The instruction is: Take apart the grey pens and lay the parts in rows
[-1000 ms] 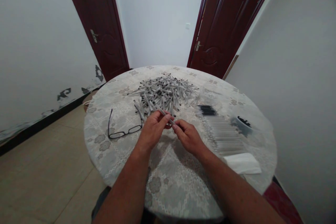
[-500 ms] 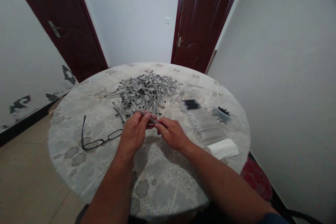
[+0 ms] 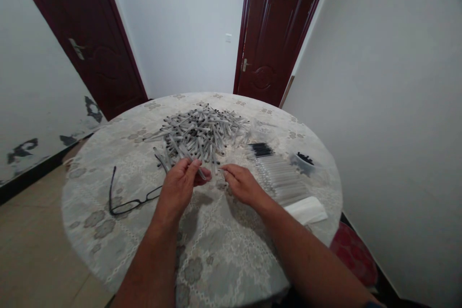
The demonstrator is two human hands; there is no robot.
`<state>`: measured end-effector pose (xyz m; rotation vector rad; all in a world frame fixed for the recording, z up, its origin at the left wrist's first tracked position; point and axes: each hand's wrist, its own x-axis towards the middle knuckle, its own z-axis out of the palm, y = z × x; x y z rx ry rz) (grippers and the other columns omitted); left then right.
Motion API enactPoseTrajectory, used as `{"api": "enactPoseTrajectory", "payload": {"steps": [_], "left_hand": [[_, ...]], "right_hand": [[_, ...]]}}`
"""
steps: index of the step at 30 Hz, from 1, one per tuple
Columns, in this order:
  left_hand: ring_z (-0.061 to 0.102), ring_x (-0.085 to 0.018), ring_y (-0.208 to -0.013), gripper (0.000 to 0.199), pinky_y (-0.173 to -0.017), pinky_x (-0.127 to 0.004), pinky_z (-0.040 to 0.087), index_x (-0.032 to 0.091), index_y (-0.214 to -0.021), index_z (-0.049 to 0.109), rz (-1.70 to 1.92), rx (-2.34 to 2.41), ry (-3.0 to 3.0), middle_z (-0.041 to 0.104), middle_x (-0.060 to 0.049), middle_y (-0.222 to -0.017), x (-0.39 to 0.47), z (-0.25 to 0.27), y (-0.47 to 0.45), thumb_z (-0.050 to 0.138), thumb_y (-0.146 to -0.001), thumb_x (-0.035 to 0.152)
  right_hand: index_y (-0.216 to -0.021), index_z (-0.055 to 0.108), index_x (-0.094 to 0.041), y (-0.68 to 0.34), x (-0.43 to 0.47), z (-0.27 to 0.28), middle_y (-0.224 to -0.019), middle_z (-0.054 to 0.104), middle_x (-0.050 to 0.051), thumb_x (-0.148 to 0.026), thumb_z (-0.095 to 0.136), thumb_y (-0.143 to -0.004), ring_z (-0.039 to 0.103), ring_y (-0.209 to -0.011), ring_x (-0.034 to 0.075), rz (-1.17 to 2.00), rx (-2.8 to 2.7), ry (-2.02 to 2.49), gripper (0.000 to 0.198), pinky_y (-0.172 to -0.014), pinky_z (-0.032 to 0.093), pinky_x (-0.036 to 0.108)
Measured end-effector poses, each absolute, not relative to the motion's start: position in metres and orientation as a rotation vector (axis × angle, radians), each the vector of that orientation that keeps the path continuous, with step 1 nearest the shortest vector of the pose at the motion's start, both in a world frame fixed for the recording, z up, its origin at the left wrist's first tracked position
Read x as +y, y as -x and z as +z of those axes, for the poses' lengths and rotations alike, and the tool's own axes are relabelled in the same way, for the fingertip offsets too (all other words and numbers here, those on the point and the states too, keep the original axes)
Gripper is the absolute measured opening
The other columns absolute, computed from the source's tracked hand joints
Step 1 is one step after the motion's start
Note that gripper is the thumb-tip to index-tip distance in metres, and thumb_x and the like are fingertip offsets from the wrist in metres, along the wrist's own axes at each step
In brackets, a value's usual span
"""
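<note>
My left hand [image 3: 182,180] is closed around a slim pale pen-like tube [image 3: 201,173], whose near end sticks out past the thumb. Just to its right, a small gap away, my right hand [image 3: 240,183] has thumb and forefinger pinched together; whatever is between them is too small to make out. Beyond both hands lies a big heap of pale pen-like tubes [image 3: 202,130] with dark ends. Beside my right hand, clear tubes [image 3: 281,173] lie side by side in a row, with thin black-ended sticks [image 3: 260,149] at its far end.
Black-framed glasses [image 3: 126,207] lie left of my left forearm. A small clear container [image 3: 305,166] with little black pieces stands at the right, and a folded white tissue [image 3: 306,210] lies by my right forearm. A patterned cloth [image 3: 216,250] covers the round table.
My hands have come apart; before, both were on the tube. My right hand has drawn off to the right, while the tube stays in my left. The view has tilted up slightly.
</note>
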<state>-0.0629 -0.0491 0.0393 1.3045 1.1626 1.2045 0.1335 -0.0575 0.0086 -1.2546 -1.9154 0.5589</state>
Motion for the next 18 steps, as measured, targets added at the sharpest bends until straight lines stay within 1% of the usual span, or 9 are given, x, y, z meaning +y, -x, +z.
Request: {"api": "enactPoseTrajectory", "payload": {"steps": [3,6,7,8,10,12,14,16,18], "left_hand": [[0.073,-0.021,-0.072,0.042,-0.070,-0.033,0.060,0.018,-0.087,0.066,1.087,1.127,-1.399,0.077,-0.009,-0.083,-0.050,0.040,0.063,0.066,-0.088,0.060],[0.070,-0.021,-0.067,0.042,-0.066,-0.031,0.057,0.019,-0.086,0.068,0.985,1.083,-1.481,0.075,-0.007,-0.077,-0.050,0.039,0.064,0.063,-0.089,0.060],[0.070,-0.021,-0.066,0.042,-0.065,-0.031,0.056,0.019,-0.086,0.068,0.962,1.069,-1.504,0.073,-0.006,-0.075,-0.050,0.038,0.065,0.061,-0.090,0.060],[0.069,-0.020,-0.065,0.041,-0.064,-0.031,0.055,0.019,-0.086,0.069,0.948,1.056,-1.524,0.072,-0.006,-0.074,-0.051,0.037,0.065,0.060,-0.091,0.059],[0.067,-0.020,-0.065,0.040,-0.064,-0.031,0.055,0.020,-0.091,0.070,0.940,1.029,-1.553,0.069,-0.004,-0.072,-0.051,0.036,0.065,0.057,-0.093,0.058],[0.066,-0.019,-0.064,0.038,-0.064,-0.030,0.054,0.021,-0.098,0.069,0.943,1.010,-1.569,0.067,-0.002,-0.070,-0.051,0.035,0.065,0.057,-0.093,0.056],[0.064,-0.019,-0.062,0.036,-0.063,-0.029,0.052,0.021,-0.106,0.067,0.934,1.010,-1.568,0.066,0.000,-0.067,-0.052,0.036,0.065,0.060,-0.091,0.053],[0.063,-0.018,-0.061,0.035,-0.063,-0.028,0.050,0.021,-0.109,0.062,0.921,1.022,-1.546,0.066,0.002,-0.065,-0.052,0.037,0.065,0.062,-0.090,0.051],[0.062,-0.017,-0.061,0.030,-0.063,-0.028,0.049,0.022,-0.103,0.059,0.891,1.016,-1.544,0.066,0.002,-0.066,-0.053,0.038,0.064,0.062,-0.090,0.049]], "right_hand": [[-0.111,0.069,-0.019,-0.159,-0.048,0.011,-0.081,0.073,0.001,-0.019,0.056,-0.092,0.066,-0.077,0.017,0.596,-1.958,1.465,0.023,-0.075,0.047,0.026],[-0.089,0.068,-0.018,-0.188,-0.033,0.019,-0.072,0.070,0.000,-0.018,0.061,-0.085,0.062,-0.067,0.015,0.646,-1.929,1.570,0.008,-0.063,0.044,0.023],[-0.085,0.067,-0.018,-0.197,-0.026,0.023,-0.072,0.069,0.001,-0.020,0.060,-0.085,0.061,-0.065,0.014,0.635,-1.871,1.592,0.007,-0.061,0.044,0.023],[-0.087,0.068,-0.017,-0.205,-0.019,0.028,-0.073,0.070,0.002,-0.022,0.059,-0.085,0.060,-0.063,0.014,0.598,-1.767,1.608,0.010,-0.059,0.044,0.023],[-0.107,0.068,-0.016,-0.220,-0.005,0.038,-0.090,0.075,0.005,-0.029,0.057,-0.088,0.059,-0.059,0.013,0.499,-1.490,1.577,0.026,-0.056,0.047,0.024],[-0.135,0.057,-0.018,-0.229,0.005,0.045,-0.119,0.073,0.011,-0.033,0.054,-0.089,0.059,-0.056,0.011,0.433,-1.271,1.486,0.049,-0.053,0.049,0.025],[-0.149,0.045,-0.020,-0.231,0.007,0.047,-0.137,0.065,0.014,-0.033,0.051,-0.089,0.059,-0.055,0.010,0.395,-1.177,1.419,0.062,-0.051,0.051,0.026],[-0.145,0.051,-0.018,-0.225,0.003,0.042,-0.134,0.067,0.014,-0.033,0.049,-0.089,0.059,-0.055,0.010,0.375,-1.168,1.412,0.058,-0.051,0.052,0.026],[-0.129,0.064,-0.017,-0.210,-0.008,0.033,-0.120,0.073,0.012,-0.036,0.051,-0.090,0.059,-0.056,0.011,0.423,-1.215,1.413,0.045,-0.051,0.051,0.026]]}}
